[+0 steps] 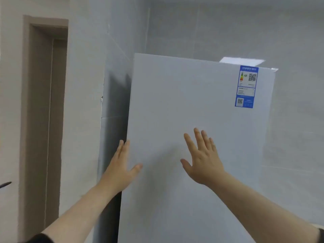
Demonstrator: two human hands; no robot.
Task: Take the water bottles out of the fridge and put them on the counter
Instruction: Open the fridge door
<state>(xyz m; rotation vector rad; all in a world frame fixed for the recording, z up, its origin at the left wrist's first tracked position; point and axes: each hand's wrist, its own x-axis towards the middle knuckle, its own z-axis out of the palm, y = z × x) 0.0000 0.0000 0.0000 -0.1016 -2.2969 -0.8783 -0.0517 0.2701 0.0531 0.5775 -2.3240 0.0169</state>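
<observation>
The person wears a black top, of which only the ends show: the left sleeve [37, 238] is dark, soft-looking cloth stopping high up the arm, and the right sleeve [320, 235] is a thin sliver of the same black. Below both, the forearms are uncovered down to the left hand [122, 165] and right hand [201, 162].

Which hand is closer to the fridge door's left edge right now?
Left. The left hand is at that edge of the fridge door, fingers straight along it; the right hand is spread over the door's middle, further right.
</observation>
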